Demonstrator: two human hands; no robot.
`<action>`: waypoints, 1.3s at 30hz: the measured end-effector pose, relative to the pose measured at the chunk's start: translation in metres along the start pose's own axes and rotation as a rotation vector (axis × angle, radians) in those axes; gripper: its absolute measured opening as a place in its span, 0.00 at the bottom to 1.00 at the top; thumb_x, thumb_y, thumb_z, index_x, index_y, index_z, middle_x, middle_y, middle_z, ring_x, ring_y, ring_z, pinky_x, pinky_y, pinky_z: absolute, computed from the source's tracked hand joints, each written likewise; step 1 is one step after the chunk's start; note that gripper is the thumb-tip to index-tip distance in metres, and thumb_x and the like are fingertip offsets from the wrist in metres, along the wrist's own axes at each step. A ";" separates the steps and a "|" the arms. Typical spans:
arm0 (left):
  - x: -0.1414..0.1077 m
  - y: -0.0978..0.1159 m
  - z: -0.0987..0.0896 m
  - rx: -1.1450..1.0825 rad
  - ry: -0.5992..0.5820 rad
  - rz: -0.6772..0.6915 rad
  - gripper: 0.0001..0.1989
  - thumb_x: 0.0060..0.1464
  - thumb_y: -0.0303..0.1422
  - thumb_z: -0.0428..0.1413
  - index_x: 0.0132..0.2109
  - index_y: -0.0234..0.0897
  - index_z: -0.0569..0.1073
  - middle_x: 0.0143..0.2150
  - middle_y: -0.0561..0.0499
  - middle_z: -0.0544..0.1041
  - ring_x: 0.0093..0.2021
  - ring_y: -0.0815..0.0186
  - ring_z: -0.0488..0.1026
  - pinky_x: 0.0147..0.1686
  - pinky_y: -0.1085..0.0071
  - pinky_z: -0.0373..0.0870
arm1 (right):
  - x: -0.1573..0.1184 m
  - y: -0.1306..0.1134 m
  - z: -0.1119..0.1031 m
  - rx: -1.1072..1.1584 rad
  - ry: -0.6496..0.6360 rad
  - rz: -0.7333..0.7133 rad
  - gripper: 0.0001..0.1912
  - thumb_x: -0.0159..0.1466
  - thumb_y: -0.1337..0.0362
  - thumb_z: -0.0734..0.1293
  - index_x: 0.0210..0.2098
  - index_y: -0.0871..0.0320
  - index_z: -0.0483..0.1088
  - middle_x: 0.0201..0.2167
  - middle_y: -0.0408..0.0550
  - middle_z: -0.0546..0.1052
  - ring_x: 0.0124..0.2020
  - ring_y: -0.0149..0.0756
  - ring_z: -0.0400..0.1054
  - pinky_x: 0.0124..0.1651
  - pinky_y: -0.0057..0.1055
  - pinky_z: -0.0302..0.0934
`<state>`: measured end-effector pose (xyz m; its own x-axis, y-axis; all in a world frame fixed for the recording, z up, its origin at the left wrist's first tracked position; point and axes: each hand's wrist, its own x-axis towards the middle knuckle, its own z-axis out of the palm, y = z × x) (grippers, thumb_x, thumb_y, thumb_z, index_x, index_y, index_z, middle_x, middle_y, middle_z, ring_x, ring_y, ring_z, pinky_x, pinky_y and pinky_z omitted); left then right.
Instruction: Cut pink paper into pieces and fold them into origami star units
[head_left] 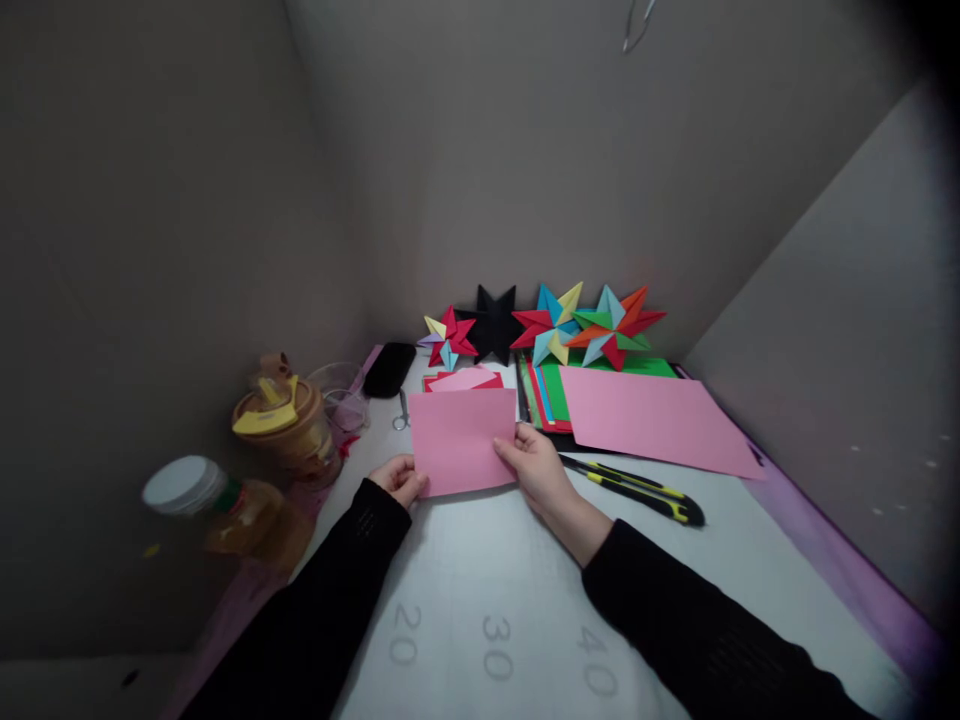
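Observation:
A flat pink paper sheet point(461, 440) is held up over the white table surface point(465, 570), between both hands. My left hand point(400, 478) pinches its lower left corner between thumb and fingers. On the right edge, my right hand point(531, 463) grips the sheet, its thumb in front and its fingers mostly behind. Just behind the sheet lie smaller pink and red papers point(465, 379), partly hidden by it. Right of my right hand rests a black and yellow cutter knife point(645, 492). A larger pink sheet point(660, 420) lies over a stack of coloured papers point(553, 395).
Folded paper stars point(555, 322) stand along the back wall. Small scissors point(403, 412) and a black phone point(389, 369) lie at the back left. Along the left edge are a clear cup point(341, 395), a lidded brown cup point(289, 425) and a white-capped bottle point(247, 515).

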<state>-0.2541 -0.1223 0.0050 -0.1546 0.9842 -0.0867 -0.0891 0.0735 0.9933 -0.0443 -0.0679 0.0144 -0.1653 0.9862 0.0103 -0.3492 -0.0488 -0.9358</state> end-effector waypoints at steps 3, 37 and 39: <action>0.001 0.001 0.003 -0.048 0.054 0.049 0.24 0.35 0.42 0.65 0.38 0.33 0.70 0.27 0.50 0.78 0.28 0.66 0.75 0.33 0.72 0.69 | -0.001 0.000 0.002 -0.030 -0.017 -0.060 0.15 0.52 0.61 0.71 0.39 0.57 0.71 0.34 0.45 0.78 0.35 0.36 0.71 0.41 0.33 0.64; 0.006 -0.005 -0.010 -0.063 0.150 -0.124 0.24 0.32 0.40 0.67 0.34 0.33 0.68 0.20 0.50 0.76 0.19 0.64 0.73 0.19 0.73 0.68 | -0.007 0.010 0.004 -0.127 -0.178 0.301 0.17 0.49 0.56 0.72 0.33 0.60 0.66 0.20 0.42 0.75 0.19 0.30 0.69 0.22 0.24 0.60; 0.009 -0.001 -0.013 -0.045 0.206 -0.113 0.24 0.31 0.41 0.67 0.34 0.34 0.67 0.19 0.51 0.75 0.18 0.65 0.72 0.18 0.73 0.67 | -0.007 0.009 0.003 -0.232 -0.174 0.353 0.17 0.49 0.55 0.71 0.29 0.59 0.64 0.13 0.41 0.72 0.12 0.28 0.63 0.14 0.21 0.52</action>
<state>-0.2678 -0.1160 0.0019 -0.3384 0.9160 -0.2155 -0.1600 0.1697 0.9724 -0.0489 -0.0755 0.0068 -0.3968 0.8731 -0.2833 -0.0312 -0.3213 -0.9465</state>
